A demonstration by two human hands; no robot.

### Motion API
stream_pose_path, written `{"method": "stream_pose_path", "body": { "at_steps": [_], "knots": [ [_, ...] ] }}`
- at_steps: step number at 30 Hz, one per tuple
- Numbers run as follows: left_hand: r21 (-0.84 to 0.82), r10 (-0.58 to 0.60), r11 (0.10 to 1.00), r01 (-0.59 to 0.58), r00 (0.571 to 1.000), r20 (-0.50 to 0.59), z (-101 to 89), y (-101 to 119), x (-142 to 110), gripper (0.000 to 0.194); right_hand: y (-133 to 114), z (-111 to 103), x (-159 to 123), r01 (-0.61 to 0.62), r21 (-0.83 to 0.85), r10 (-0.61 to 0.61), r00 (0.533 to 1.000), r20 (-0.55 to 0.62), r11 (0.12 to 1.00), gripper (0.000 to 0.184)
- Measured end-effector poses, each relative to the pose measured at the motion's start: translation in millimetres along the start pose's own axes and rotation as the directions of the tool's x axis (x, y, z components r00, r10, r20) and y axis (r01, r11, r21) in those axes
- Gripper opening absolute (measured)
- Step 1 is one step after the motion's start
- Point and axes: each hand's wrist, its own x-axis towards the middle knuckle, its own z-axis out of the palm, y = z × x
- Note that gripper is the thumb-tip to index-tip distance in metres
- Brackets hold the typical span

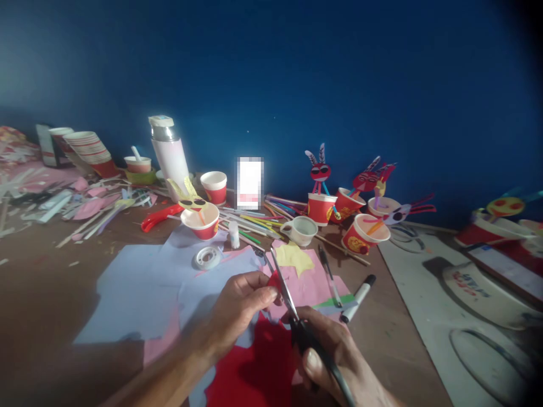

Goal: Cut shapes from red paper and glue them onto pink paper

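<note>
My left hand (pixel 241 308) pinches a small piece of red paper (pixel 275 281) between thumb and fingers. My right hand (pixel 335 353) grips black-handled scissors (pixel 285 294), whose blades are parted around the red piece. A larger sheet of red paper (pixel 254 370) lies under both hands at the bottom of the view. Pink paper (pixel 305 285) with a yellow scrap (pixel 293 257) on it lies just beyond the scissor tips, and pale lilac sheets (pixel 144 282) spread out to the left.
A tape roll (pixel 207 258), glue bottle (pixel 233 234), white cup (pixel 302 230), black marker (pixel 358 297) and pen (pixel 328 274) lie close by. Red paper cups with paper figures (pixel 339 203) stand behind. A flask (pixel 168 152), cup stack (pixel 91 150) and paper scraps fill the left.
</note>
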Motion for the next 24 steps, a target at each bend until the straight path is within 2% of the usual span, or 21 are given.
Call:
{"method": "stream_pose_path", "body": {
  "at_steps": [6, 13, 17, 24],
  "knots": [
    [0.053, 0.001, 0.999, -0.001, 1.000, 0.003, -2.5, 6.2, 1.1, 0.014, 1.8, 0.4, -1.4, -0.013, 0.004, 0.012, 1.000, 0.016, 1.000, 0.068],
    [0.041, -0.006, 0.999, 0.006, 1.000, 0.015, -4.0, 5.3, 1.6, 0.013, 6.2, 2.1, -1.5, 0.018, 0.029, -0.019, 0.999, 0.030, 0.999, 0.064],
    [0.020, -0.007, 1.000, 0.006, 0.999, 0.033, -5.1, 3.5, 1.7, 0.011, 10.2, 0.7, -4.2, -0.015, 0.004, 0.015, 1.000, 0.016, 1.000, 0.069],
    [0.058, -0.011, 0.998, 0.011, 1.000, 0.004, -4.1, 4.9, 2.4, 0.013, 7.9, -0.7, -4.5, -0.061, -0.024, 0.061, 0.998, 0.014, 0.998, 0.076]
  ]
}}
